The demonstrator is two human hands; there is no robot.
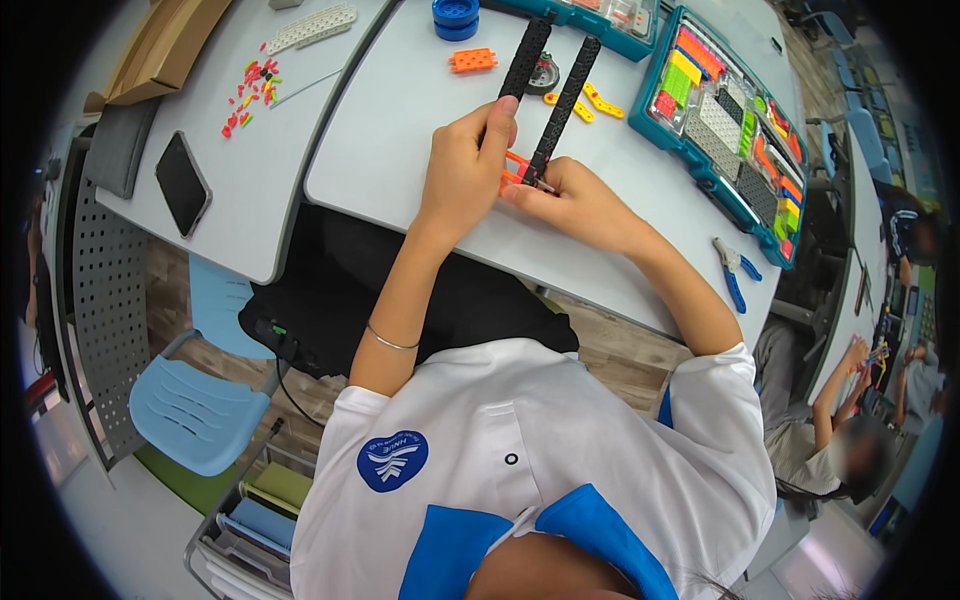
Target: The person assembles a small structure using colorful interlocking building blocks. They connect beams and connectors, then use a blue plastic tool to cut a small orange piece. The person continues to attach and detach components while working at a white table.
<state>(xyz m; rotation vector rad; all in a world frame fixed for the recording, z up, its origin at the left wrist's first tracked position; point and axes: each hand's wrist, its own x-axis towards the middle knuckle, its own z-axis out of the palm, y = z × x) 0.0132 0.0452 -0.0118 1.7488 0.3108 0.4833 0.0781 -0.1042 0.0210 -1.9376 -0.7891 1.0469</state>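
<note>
Black perforated strips [545, 95] lie side by side on the grey table [400, 120]. Left hand [465, 165] is clamped on one strip; right hand [570, 200] pinches the orange connector [515, 170] together. Keep strips parallel, press squarely.

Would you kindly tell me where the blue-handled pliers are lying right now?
In the head view, the blue-handled pliers lie on the grey table near its right front edge, just below the teal parts tray and right of the person's right forearm.
</note>
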